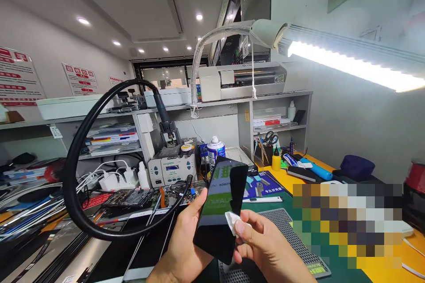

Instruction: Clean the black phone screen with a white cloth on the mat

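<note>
A black smartphone [215, 241] is tilted upright in front of me, its dark glossy screen facing me and mirroring green and white shapes. My left hand [186, 234] wraps round its left edge, thumb along the side; the fingers behind it are hidden. Pinched between the thumb and fingers of my right hand [262, 239] is a small white wipe [232, 222], which touches the right part of the phone's screen. Below the phone lies a grey perforated mat [282, 221] on a green work mat [285, 205].
A black cable hose [68, 185] loops across the left side. Behind the phone stand a hot-air station [172, 170] and a spray can [215, 148]. Circuit boards [133, 199] lie at left. A lit lamp [352, 62] hangs upper right; a yellow bottle [276, 160] stands beneath the shelf.
</note>
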`<action>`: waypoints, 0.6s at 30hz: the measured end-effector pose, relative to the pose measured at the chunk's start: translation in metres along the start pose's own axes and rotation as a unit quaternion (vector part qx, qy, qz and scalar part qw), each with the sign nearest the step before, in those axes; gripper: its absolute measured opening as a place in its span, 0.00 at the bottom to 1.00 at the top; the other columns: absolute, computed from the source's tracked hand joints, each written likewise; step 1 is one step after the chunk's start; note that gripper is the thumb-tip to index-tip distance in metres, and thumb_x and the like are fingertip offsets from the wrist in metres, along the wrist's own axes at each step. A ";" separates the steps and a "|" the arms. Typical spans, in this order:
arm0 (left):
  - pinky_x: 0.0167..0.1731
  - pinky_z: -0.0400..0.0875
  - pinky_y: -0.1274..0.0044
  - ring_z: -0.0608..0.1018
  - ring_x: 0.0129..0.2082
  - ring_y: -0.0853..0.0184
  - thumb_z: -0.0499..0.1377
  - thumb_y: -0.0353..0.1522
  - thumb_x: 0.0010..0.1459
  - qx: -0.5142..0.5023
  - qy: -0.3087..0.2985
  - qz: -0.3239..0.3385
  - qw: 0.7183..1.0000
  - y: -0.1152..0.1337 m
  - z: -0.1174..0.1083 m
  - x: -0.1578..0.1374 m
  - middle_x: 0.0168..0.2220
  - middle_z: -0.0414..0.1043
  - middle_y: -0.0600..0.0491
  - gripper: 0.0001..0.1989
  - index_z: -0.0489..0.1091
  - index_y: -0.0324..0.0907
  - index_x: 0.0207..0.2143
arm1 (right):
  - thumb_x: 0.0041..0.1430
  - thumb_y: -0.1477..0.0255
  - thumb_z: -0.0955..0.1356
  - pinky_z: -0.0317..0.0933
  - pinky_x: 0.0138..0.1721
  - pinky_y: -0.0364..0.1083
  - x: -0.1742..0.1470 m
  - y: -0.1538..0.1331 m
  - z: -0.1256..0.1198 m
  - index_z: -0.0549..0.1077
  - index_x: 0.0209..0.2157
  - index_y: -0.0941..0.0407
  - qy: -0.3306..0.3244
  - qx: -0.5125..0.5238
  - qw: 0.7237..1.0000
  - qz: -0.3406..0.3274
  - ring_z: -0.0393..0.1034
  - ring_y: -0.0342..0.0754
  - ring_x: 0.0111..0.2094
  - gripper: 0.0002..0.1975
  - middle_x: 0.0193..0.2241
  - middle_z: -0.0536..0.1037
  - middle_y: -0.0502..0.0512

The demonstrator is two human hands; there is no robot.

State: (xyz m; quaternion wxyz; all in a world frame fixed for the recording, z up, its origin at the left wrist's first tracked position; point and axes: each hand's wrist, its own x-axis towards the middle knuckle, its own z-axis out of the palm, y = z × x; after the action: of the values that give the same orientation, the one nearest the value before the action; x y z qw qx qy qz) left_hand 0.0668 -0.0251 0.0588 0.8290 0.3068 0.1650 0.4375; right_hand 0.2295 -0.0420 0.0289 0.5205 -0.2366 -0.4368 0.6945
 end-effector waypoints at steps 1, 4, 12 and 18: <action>0.34 0.77 0.69 0.83 0.31 0.58 0.52 0.43 0.69 -0.008 0.004 0.008 1.000 0.000 0.000 0.000 0.35 0.81 0.41 0.24 0.74 0.32 0.51 | 0.51 0.59 0.79 0.66 0.30 0.43 0.000 0.000 -0.001 0.74 0.33 0.59 0.010 0.001 1.000 0.001 0.66 0.43 0.30 0.20 0.32 0.73 0.52; 0.41 0.75 0.68 0.83 0.35 0.57 0.53 0.42 0.69 -0.021 0.015 0.005 1.000 0.001 0.000 -0.001 0.37 0.81 0.42 0.23 0.74 0.32 0.52 | 0.51 0.60 0.79 0.67 0.32 0.42 0.001 0.001 -0.003 0.75 0.36 0.59 0.024 -0.013 1.000 0.009 0.66 0.44 0.33 0.20 0.35 0.73 0.53; 0.46 0.72 0.66 0.83 0.39 0.53 0.51 0.44 0.69 -0.013 0.012 0.015 1.000 0.004 -0.002 0.002 0.41 0.81 0.39 0.26 0.73 0.30 0.53 | 0.48 0.59 0.81 0.69 0.30 0.41 0.002 0.006 -0.007 0.78 0.38 0.58 0.077 -0.007 0.997 0.032 0.69 0.47 0.37 0.21 0.39 0.75 0.54; 0.45 0.72 0.65 0.83 0.40 0.52 0.47 0.45 0.70 -0.018 -0.017 0.023 0.999 0.007 -0.002 0.002 0.43 0.81 0.38 0.28 0.72 0.31 0.54 | 0.48 0.57 0.80 0.67 0.26 0.40 -0.003 0.012 -0.001 0.79 0.29 0.61 0.032 -0.007 0.997 0.072 0.68 0.41 0.25 0.20 0.24 0.74 0.51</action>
State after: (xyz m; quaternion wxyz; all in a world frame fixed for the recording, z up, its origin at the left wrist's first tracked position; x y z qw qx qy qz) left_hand 0.0624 -0.0196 0.0620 0.8267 0.3032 0.1356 0.4541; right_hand 0.2251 -0.0448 0.0178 0.4814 -0.2933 -0.4065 0.7190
